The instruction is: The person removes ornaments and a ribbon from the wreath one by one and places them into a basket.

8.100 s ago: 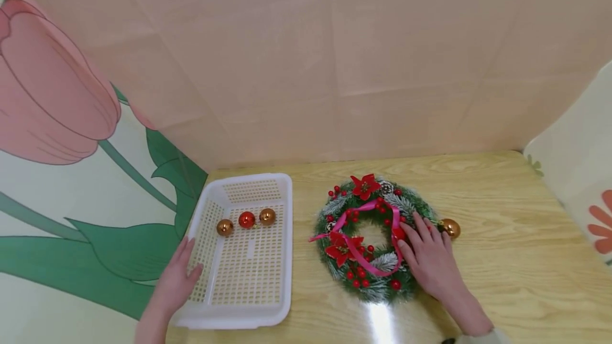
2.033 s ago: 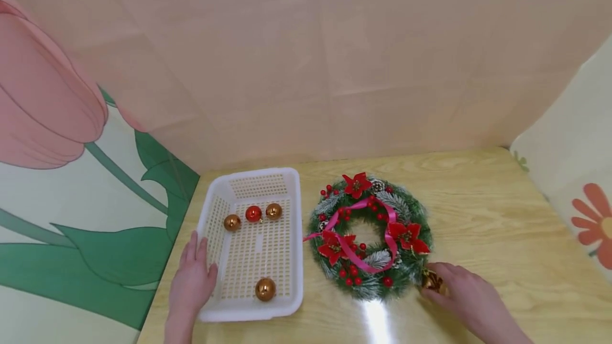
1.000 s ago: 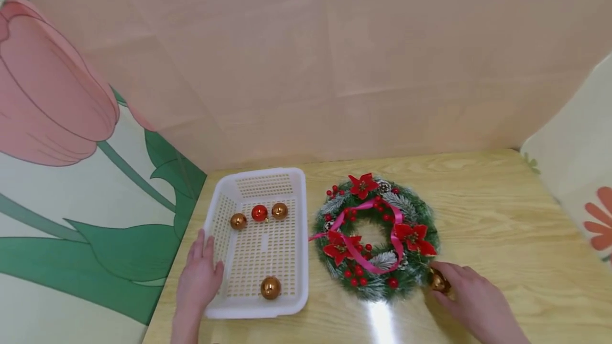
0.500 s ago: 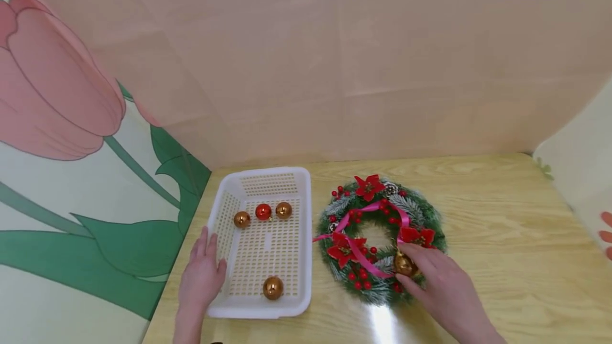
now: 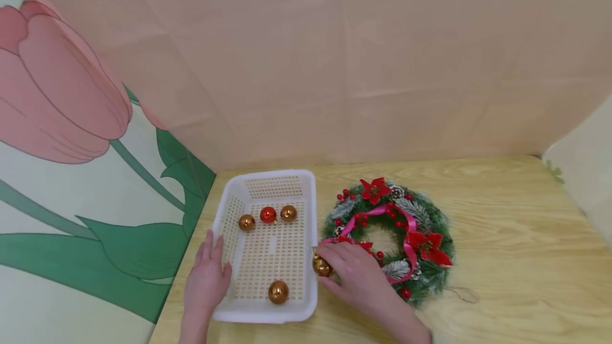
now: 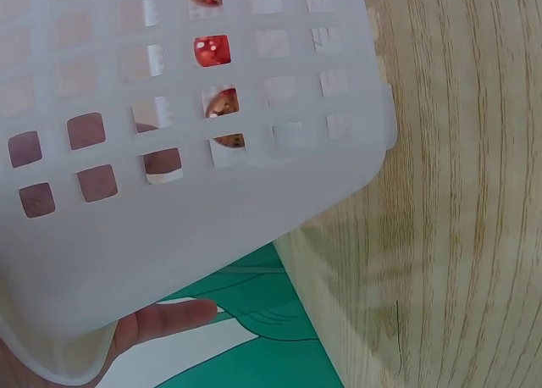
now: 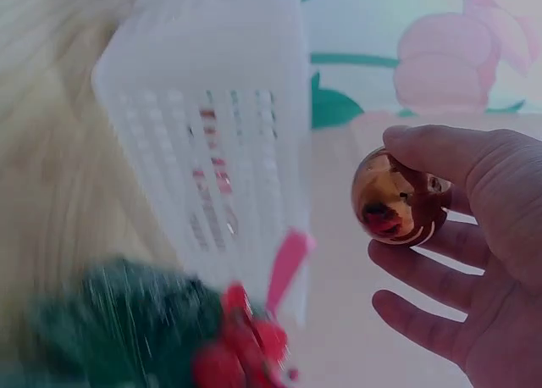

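Right hand: the right hand grips a gold bauble between thumb and curled fingers, as the right wrist view shows plainly.
Bauble position: held just above the right rim of the white basket, between the basket and the wreath; whether it touches the rim cannot be told.
Left hand: the left hand rests against the basket's left wall, fingers straight along the rim; one finger shows beneath the basket's wall in the left wrist view.
Basket contents: a gold ball, a red ball and a second gold ball lie in a row near the far end; a further gold ball lies alone near the close end.
Wreath: lies flat on the desk just right of the basket, green with red flowers, berries, pine cones and a pink ribbon.
Desk: light wood grain; a thin loop of thread lies beside the wreath's lower right edge.
Surroundings: a pink panel stands behind; a tulip picture covers the left side.
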Demonstrator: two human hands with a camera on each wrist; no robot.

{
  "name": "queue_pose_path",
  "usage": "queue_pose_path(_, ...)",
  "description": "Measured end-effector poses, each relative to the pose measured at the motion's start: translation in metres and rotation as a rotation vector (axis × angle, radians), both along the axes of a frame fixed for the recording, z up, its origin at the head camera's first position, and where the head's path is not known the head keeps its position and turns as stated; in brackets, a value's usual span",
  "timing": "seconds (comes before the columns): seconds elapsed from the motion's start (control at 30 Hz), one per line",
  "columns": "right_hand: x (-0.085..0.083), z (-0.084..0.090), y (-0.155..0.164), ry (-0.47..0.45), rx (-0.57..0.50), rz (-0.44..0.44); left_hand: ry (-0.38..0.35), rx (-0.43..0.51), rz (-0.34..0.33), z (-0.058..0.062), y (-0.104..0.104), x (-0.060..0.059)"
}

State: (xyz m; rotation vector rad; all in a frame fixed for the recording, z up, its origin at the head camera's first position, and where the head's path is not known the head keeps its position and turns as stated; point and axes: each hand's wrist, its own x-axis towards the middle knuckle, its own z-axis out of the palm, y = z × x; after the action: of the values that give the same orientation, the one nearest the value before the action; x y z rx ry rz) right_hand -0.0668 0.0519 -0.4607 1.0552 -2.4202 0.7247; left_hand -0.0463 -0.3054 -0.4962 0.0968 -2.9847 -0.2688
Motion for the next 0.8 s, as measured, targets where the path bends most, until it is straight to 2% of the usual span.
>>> queue_pose_path(0.2,-0.01,-0.001,-0.04,-0.001,0.07,0.054,0.024,-0.04,-0.007,0.002,0.0,-0.002)
queue_pose_path(0.4,-0.021,-0.007,-0.07,-0.06,0.277,0.071,0.008,-0.046,-0.007,0.003,-0.001,-0.005)
queue_pose_path(0.6,-0.029,-0.017,-0.088,-0.11,0.44,0.079,0.001,-0.027,0.0,0.0,0.0,-0.004)
queue_pose_path(0.8,-0.031,-0.026,-0.101,-0.169,0.593,0.041,-0.005,-0.025,0.009,-0.001,0.002,-0.001)
